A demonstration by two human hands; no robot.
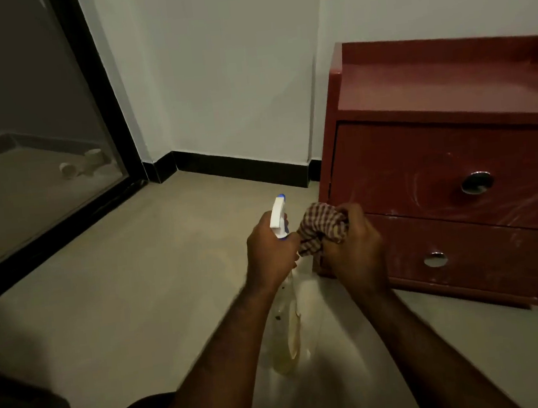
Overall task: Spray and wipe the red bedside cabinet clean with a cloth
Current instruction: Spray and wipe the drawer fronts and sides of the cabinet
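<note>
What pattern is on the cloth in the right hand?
The cloth is a brown-and-cream check, bunched in the right hand; seen in the head view.

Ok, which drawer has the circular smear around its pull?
The upper drawer: pale swirled streaks ring its round metal pull. The lower drawer shows only scattered marks.

Red cabinet [442, 92] looks like smooth laminated wood, kinda semi-gloss, but the drawer fronts [400, 170] are hazy with whitish streaks. Ring pulls [477, 182] are shiny metal. The cloth [323, 226] is soft checked woven fabric, and the spray bottle [286, 331] is clear plastic with a glossy white trigger [278, 216]. Floor [136, 284] is smooth and matt.
</note>
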